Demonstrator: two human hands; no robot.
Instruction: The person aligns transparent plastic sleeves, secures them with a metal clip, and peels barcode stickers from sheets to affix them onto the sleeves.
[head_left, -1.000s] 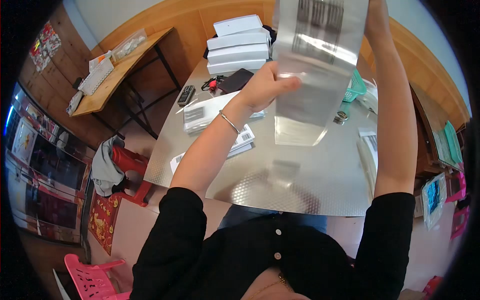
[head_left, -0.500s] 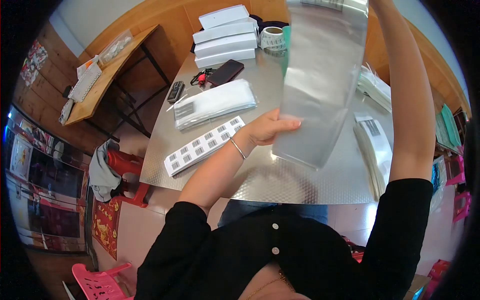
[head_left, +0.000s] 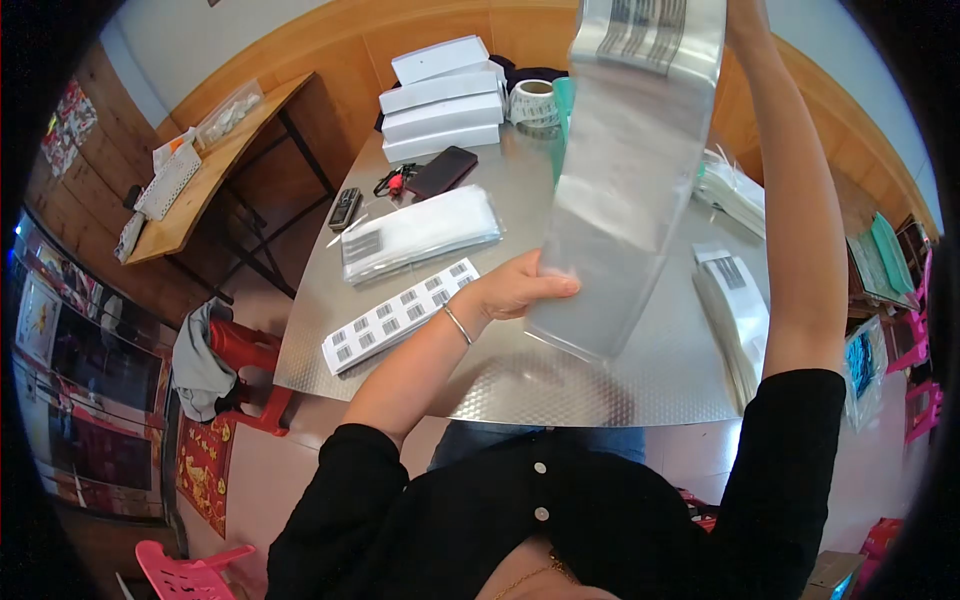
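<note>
A long clear plastic bag (head_left: 625, 190) with a printed grey patch (head_left: 640, 30) near its top is held up over the metal table. My left hand (head_left: 525, 285) grips its lower left edge, thumb in front and fingers behind. My right hand (head_left: 745, 18) is at the bag's upper right corner, holding it, its fingers mostly hidden by the bag and the frame edge. Left of my left hand lies a white barcode label sheet (head_left: 400, 315). Behind that sheet is a packed stack of clear bags (head_left: 425, 235). More printed bags (head_left: 735, 310) lie to the right.
On the metal table (head_left: 480, 385) are stacked white boxes (head_left: 440, 105), a label roll (head_left: 533, 103), a dark phone (head_left: 443, 172) and a small keypad device (head_left: 344, 208). Another bundle of bags (head_left: 730, 190) lies at the right. A red stool (head_left: 245, 345) stands to the left.
The bag's top has tipped so more of its printed patch shows. Both hands still hold it. The whole view has shifted slightly, with the table lower and further left.
</note>
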